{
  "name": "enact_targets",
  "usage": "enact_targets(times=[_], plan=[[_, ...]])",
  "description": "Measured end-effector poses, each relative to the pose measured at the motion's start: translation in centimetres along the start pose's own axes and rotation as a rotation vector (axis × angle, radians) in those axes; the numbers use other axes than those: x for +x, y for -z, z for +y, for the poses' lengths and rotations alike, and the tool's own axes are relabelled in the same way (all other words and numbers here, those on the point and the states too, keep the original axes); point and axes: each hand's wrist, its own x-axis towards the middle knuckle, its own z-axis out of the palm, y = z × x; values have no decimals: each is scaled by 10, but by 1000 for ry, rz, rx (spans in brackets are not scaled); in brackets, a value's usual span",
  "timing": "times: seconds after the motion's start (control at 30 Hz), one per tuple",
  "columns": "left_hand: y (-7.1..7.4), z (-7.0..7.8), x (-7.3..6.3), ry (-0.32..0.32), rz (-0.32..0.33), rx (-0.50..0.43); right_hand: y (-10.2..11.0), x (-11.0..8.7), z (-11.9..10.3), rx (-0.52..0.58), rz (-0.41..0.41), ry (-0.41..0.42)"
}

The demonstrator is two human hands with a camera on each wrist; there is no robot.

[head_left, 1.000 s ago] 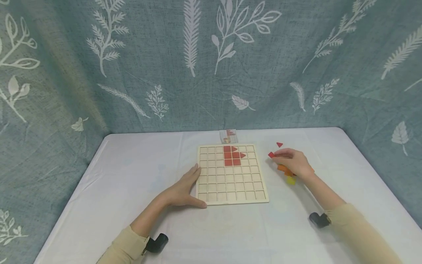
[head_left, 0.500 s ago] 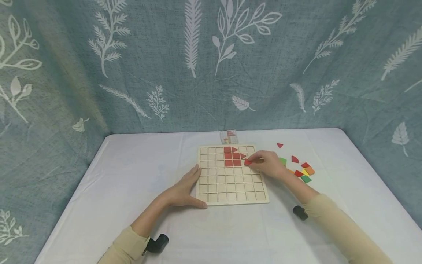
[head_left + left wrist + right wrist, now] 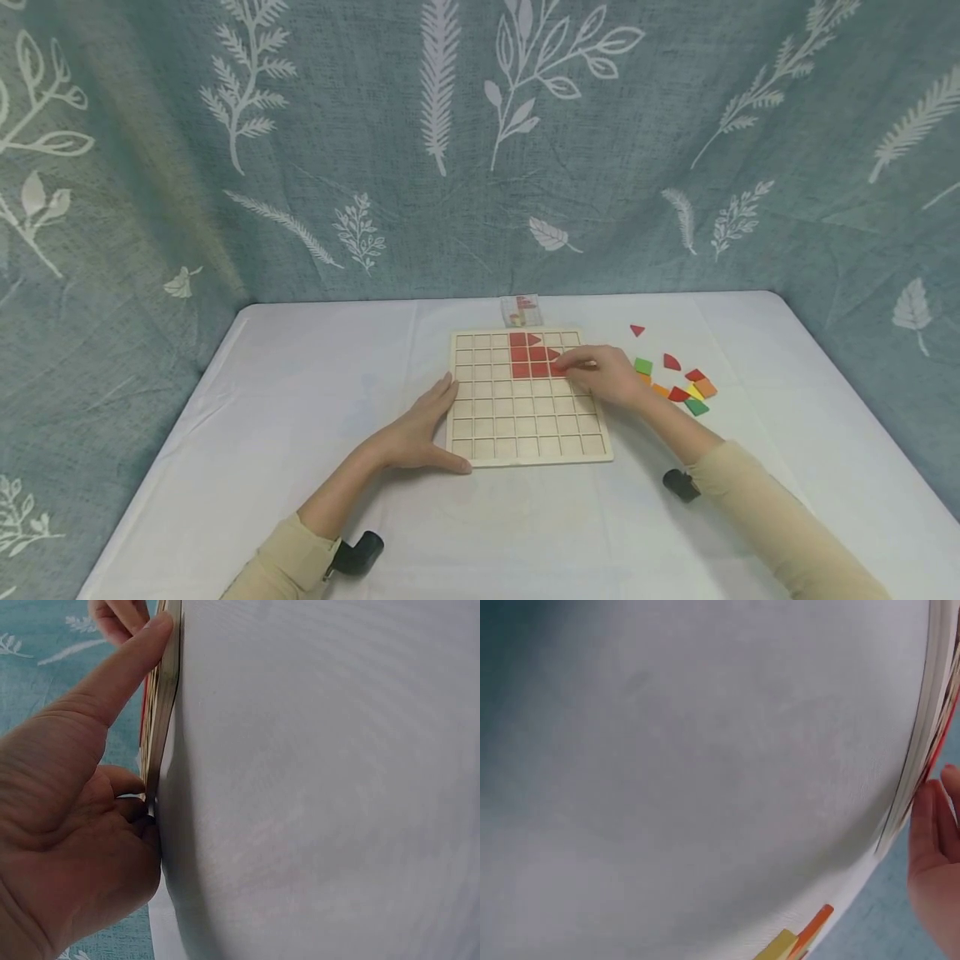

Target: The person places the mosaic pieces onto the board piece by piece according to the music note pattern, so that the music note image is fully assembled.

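A pale wooden grid board [image 3: 521, 427] lies on the table, with several red square and triangular tiles [image 3: 528, 362] set in its upper cells. Along the board's left edge rest the fingers of my left hand [image 3: 411, 435], while the straight thumb lies against its lower left corner; the left wrist view shows this thumb on the rim too. My right hand [image 3: 607, 375] reaches over the board's right side. Its fingertips pinch a red square tile [image 3: 557, 370] at the right end of the third row, partly hidden by the fingers.
Loose tiles lie right of the board: a green square [image 3: 642, 366], a red rounded piece [image 3: 671, 362], an orange square [image 3: 706, 387], a red triangle [image 3: 637, 330] and several others. A small picture card [image 3: 521, 311] lies behind the board. A patterned curtain [image 3: 465, 233] hangs behind the table.
My right hand has carried the red square tile from the loose pieces leftward onto the board, and it now sits beside the red row. The left hand has stayed put.
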Motion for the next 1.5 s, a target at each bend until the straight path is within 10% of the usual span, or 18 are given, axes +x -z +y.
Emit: enact_targets(times=[0.33, 0.63, 1.5], plan=[[1, -1, 0, 10, 5, 2, 22, -7, 12, 248, 103, -324], [2, -1, 0, 2, 0, 2, 44, -7, 34, 360, 225, -385], [0, 1, 0, 9, -3, 0, 65, 9, 65, -52, 290, -527]])
